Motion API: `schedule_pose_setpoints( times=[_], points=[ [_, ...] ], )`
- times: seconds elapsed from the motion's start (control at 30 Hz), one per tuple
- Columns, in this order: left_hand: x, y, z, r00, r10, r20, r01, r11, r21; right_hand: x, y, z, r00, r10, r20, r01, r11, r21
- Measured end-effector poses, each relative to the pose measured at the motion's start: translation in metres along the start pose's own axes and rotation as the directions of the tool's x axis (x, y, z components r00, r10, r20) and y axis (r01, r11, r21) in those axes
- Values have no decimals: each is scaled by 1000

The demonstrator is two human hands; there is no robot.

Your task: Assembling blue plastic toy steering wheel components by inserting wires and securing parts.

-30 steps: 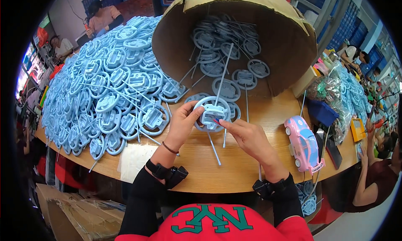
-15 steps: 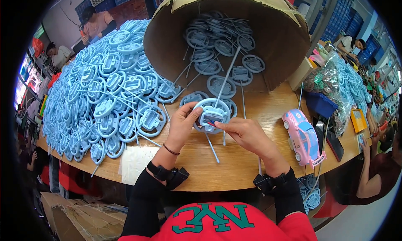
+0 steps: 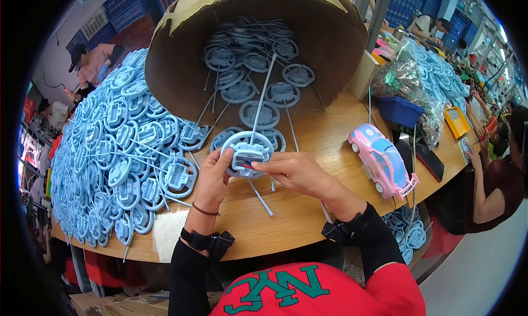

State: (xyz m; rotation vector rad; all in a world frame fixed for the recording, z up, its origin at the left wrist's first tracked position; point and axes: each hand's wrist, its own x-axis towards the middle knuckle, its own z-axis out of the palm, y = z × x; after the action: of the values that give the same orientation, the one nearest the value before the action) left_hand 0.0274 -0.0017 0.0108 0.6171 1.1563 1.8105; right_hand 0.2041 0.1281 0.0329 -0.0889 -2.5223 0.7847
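L hand (image 3: 212, 178) clamps lt-blue toy wheel (image 3: 250, 150) by its L rim, thumb on top; fingers under rim mostly hidden. Prob. steadies it, leaving hub opening clear for R side. Wheel is above table (image 3: 308, 228), in front of person, hub recess up; its long rod (image 3: 264, 99) points away twd box, so well clear of both wrists.

R hand (image 3: 300, 173): thumb + index pinch a small red/blue piece (image 3: 249, 165) at hub opening; too small to ID. Fingertip hold seems apt for a narrow recess.

Cardboard box (image 3: 335, 46) on its side, mouth twd person, more wheels inside: likely for easy reach. Big wheel pile (image 3: 124, 137) to L. Pink toy car (image 3: 382, 159) sits to R, apart from hands, so work spot stays uncluttered, I'd guess.
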Motion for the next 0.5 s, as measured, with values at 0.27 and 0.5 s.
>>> schedule_pose_setpoints(
  times=[0.27, 0.5],
  points=[
    [0, 0, 11, 995, -92, 37, 93, 996, -18, 0, 5, 1, 998, -47, -52, 49, 998, 40],
    [-2, 5, 16, 999, 24, 32, -28, 992, 124, 2, 9, 5, 996, -54, -68, 61, 993, 102]
  ],
)
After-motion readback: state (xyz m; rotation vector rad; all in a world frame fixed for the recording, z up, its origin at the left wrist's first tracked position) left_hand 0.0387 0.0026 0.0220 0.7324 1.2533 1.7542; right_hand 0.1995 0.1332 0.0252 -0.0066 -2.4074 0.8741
